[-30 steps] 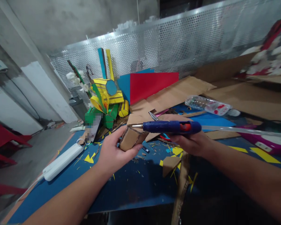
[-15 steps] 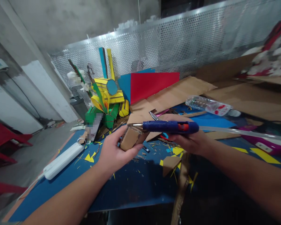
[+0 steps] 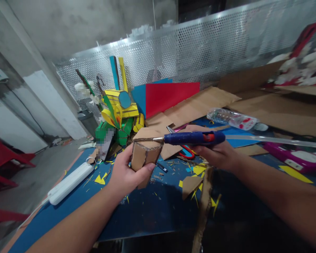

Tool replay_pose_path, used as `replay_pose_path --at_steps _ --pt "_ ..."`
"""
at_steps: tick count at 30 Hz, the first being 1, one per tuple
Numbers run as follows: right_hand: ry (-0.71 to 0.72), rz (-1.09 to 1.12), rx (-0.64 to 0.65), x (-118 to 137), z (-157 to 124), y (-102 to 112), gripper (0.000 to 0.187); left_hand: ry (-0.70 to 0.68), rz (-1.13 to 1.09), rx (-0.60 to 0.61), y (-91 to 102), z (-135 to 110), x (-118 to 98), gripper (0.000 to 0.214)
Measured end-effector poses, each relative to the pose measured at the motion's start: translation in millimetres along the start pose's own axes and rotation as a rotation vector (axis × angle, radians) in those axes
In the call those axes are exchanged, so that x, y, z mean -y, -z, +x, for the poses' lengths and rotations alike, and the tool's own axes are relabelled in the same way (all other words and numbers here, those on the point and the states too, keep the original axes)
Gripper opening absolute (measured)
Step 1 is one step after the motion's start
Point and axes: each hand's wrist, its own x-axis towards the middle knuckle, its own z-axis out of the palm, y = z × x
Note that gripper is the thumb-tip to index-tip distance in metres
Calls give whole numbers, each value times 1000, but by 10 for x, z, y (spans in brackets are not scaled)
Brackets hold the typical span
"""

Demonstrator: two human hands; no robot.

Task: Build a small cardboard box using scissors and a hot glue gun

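My left hand is wrapped round a small many-sided cardboard box and holds it above the blue table, thumb across its front. In my right hand is a dark blue glue gun, lying level with its metal tip pointing left. The tip is over the box's upper edge; whether it touches cannot be made out. A clear glue stick runs out of the gun's back end to the right. Behind the gun, a pair of scissors with red-lined handles lies partly hidden.
A white power strip lies at the left. Yellow and green cardboard models stand at the back, beside a red sheet. A plastic bottle, a purple tool, cardboard sheets and scraps lie about. A wooden stick overhangs the front edge.
The box has been turned more upright in my left hand, showing more of its front faces. The glue gun has shifted slightly right, with its tip still at the upper edge.
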Motion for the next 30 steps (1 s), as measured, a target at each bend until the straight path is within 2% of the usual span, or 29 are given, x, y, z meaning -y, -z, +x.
replay_pose_path --at_steps 5,12,17,20,24,27,30 --pt "19 -18 -24 -29 -13 44 21 1 -85 -31 8 -3 30 45" --pt "58 7 -56 -87 -19 72 22 53 -261 -56 -18 -16 70 49" --pt "71 -17 -30 -35 -3 94 16 76 -335 -52 -33 -34 89 48" --pt "87 -44 -33 40 17 109 18 50 -317 -67 -34 -44 85 46" --pt "88 -72 -51 110 34 115 20 -11 -173 -133 -14 -29 69 47" --pt "19 -83 -75 79 -3 114 20 -59 -75 -161 1 -5 67 46" --pt "-104 -96 -113 8 -68 111 29 -76 -82 -191 0 4 80 46"
